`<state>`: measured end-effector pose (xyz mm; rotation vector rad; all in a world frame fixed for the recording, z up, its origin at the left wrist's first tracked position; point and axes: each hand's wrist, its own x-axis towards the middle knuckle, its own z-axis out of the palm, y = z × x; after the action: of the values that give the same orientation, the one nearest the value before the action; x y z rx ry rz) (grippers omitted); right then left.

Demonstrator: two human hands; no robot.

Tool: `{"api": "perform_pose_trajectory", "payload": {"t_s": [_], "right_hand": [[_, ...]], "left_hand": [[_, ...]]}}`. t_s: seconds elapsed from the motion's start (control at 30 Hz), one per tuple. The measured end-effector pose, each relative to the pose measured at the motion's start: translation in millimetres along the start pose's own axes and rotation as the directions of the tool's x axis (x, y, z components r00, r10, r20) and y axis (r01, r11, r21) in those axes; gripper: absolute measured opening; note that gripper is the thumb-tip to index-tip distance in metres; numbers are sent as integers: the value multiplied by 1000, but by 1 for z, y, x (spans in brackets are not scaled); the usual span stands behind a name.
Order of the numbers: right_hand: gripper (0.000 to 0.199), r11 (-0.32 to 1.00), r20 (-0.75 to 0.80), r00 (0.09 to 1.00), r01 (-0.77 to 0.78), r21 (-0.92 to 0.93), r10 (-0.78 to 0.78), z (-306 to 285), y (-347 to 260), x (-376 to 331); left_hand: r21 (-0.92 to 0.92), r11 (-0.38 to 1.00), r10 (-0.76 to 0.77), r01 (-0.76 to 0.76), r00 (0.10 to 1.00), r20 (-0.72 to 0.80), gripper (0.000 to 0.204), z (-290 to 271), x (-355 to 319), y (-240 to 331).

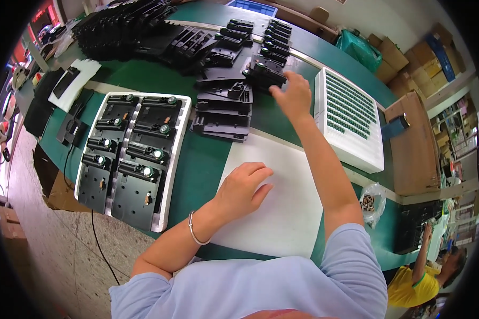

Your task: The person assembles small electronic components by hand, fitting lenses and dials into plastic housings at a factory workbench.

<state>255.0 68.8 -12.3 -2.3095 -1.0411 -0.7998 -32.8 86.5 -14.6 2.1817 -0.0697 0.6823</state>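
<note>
Over a white sheet [274, 223] on the green table, my left hand [244, 190] is empty, its fingers loosely curved and the thumb apart. My right arm stretches forward. At the near end of a row of black parts, my right hand [294, 97] has thumb and fingers at the edge of a black plastic housing [266, 70]. More black housings [277, 40] line up behind it. Left of the sheet, a white foam tray [167, 204] holds several black assemblies [138, 171], each with a round, shiny, greenish piece.
A white foam block [375, 154] with rows of small green pieces stands at the right, near a clear bag [373, 204] of small brownish parts. Stacked black panels [221, 114] and piles of black parts [117, 32] fill the back. A person in yellow [412, 287] is at the lower right.
</note>
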Motion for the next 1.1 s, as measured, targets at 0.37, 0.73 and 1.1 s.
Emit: {"api": "perform_pose_trajectory", "payload": {"t_s": [0.37, 0.73, 1.1], "right_hand": [[92, 990, 247, 968, 74, -117, -43, 47, 8, 5], [89, 999, 256, 966, 34, 13, -36, 60, 14, 8], [85, 996, 266, 964, 19, -87, 5, 41, 4, 12]], "left_hand": [[-9, 1000, -19, 19, 999, 26, 27, 0, 2, 3], [0, 998, -63, 63, 990, 128, 30, -5, 5, 4], [5, 999, -48, 48, 993, 106, 30, -1, 4, 1]]}}
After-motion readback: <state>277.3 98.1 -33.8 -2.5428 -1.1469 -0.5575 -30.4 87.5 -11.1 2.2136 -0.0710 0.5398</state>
